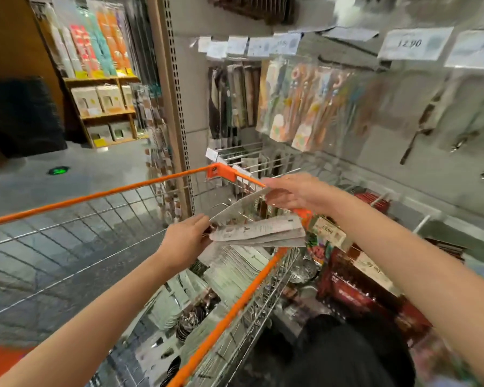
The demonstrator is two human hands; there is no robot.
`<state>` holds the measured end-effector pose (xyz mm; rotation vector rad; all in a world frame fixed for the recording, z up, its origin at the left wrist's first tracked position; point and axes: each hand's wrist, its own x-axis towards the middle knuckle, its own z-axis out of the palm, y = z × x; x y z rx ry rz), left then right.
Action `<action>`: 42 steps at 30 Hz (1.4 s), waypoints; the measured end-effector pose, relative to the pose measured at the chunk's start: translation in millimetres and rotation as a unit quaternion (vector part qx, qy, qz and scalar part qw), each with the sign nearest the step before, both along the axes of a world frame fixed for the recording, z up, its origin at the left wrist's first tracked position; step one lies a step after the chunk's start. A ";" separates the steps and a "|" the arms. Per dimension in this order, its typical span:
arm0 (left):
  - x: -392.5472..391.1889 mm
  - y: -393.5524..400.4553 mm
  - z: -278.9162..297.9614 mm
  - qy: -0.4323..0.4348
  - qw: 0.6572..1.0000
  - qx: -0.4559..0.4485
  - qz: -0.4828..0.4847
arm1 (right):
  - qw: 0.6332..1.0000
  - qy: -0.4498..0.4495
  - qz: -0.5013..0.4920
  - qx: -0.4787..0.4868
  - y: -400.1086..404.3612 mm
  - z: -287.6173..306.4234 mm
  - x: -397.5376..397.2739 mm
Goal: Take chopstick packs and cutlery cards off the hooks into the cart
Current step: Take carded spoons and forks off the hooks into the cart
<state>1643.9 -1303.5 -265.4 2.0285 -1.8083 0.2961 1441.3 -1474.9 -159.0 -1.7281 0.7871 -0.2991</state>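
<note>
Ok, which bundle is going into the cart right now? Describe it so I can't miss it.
Find the cart's orange rim on the shelf side. Just above it, both hands hold a fanned stack of grey-white cards: left hand pinches one end, right hand the top card. Unlike the cards lying in the cart, it is held in mid-air.

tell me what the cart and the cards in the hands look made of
Cart: shiny metal wire mesh for the sides, with a glossy orange rim, probably painted or plastic-coated; the grid bars glint. Cards: a stack of thin printed cardboard, matte grey-white, fanning at the edges, gripped by the left hand and right hand; blur hides any plastic wrap.
</note>
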 end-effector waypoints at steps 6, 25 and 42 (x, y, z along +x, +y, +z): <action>-27.7 -33.3 27.9 0.026 0.998 -0.041 -0.038 | 0.989 -0.070 -0.100 -0.088 -20.4 38.4 -55.3; -139.8 -140.2 61.4 0.600 0.742 0.270 -0.129 | 0.950 -0.186 -0.203 -0.146 -2.2 79.2 -234.3; -328.4 -173.0 61.1 0.782 0.492 0.329 -0.197 | 0.905 -0.159 -0.370 -0.134 17.7 58.5 -382.8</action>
